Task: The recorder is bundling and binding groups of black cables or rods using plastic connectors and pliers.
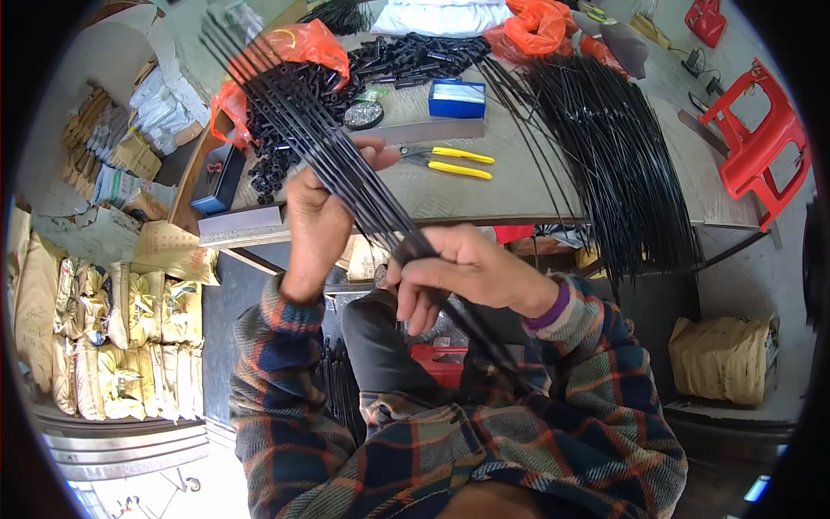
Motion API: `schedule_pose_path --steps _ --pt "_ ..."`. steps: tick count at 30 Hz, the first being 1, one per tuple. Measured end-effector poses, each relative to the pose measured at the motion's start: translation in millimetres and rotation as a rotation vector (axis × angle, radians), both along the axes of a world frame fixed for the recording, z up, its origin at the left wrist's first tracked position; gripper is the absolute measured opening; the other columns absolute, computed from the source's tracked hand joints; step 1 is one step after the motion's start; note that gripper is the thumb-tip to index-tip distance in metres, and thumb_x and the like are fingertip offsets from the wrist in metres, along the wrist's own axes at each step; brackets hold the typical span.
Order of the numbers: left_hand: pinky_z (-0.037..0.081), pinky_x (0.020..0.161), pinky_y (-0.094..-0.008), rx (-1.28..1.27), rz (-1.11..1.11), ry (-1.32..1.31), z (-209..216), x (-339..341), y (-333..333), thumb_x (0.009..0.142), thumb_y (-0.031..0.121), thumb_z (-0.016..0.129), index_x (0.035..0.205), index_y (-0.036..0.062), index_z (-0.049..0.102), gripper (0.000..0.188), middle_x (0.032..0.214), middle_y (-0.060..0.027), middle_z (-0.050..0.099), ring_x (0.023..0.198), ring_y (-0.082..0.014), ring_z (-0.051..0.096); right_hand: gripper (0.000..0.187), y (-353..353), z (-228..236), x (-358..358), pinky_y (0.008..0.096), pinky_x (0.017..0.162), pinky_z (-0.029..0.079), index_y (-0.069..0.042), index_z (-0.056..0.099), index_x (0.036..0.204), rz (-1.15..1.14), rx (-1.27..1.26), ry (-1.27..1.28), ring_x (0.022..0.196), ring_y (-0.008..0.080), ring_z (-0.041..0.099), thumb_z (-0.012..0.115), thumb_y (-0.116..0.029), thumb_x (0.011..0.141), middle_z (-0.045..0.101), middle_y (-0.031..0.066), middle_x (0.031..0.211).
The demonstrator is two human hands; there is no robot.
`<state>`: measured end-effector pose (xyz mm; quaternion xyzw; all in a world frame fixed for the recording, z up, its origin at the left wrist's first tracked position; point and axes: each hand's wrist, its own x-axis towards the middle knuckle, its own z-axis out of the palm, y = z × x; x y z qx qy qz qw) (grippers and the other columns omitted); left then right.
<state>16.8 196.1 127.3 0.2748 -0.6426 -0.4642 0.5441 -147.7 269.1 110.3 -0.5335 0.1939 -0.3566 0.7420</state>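
Observation:
A bundle of long, thin black rods [367, 186] slants across the middle of the view, its far ends fanned out to the upper left and its near end down by my lap. My left hand [318, 221] is closed around the upper part of the bundle, the thumb and some fingers partly behind the rods. Lower down, my right hand [475, 272] grips the same bundle with fingers wrapped round it. The near end looks smeared by motion. Just past my hands, on the table [536, 195], lie yellow-handled pliers [458, 163].
A big pile of black rods [605, 147] overhangs the table's front edge at right. Many small black parts [415, 56] lie at the back, near orange plastic bags [303, 48] and a blue box [456, 99]. A red stool [761, 143] stands right; wrapped packages [130, 337] are stacked left.

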Motion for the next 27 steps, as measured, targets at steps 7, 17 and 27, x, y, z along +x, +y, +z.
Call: schedule_pose_path --steps 7,17,27 --pt "0.045 0.08 -0.0271 0.207 -0.27 -0.325 -78 2 -11 0.09 0.011 0.051 0.106 -0.0034 0.057 0.023 0.1 -0.0073 0.064 0.09 -0.0135 0.058 0.024 -21 40 -27 0.0287 0.055 0.053 0.005 0.046 0.101 -0.246 -0.052 0.029 0.062 0.0242 0.064 0.042 -0.017 0.092 0.061 0.0182 0.076" --pt "0.023 0.105 -0.0402 -1.103 0.322 -1.43 -98 3 -265 0.076 0.003 0.046 0.132 0.0141 0.038 0.057 0.135 -0.0101 0.04 0.126 -0.0217 0.036 0.017 -50 -178 43 0.0288 0.077 0.051 0.003 0.045 0.106 -0.377 -0.029 -0.022 0.086 0.0184 0.061 0.039 -0.008 0.094 0.058 0.0131 0.092" --pt "0.017 0.107 -0.0418 -0.611 -0.271 -1.277 -107 72 -80 0.055 0.063 0.066 0.137 0.0045 0.027 0.108 0.143 -0.0194 0.018 0.133 -0.0352 0.016 0.023 -66 -260 55 0.0279 0.082 0.045 0.001 0.053 0.104 -0.103 -0.026 0.089 0.089 0.0174 0.059 0.045 -0.017 0.093 0.062 0.0087 0.092"
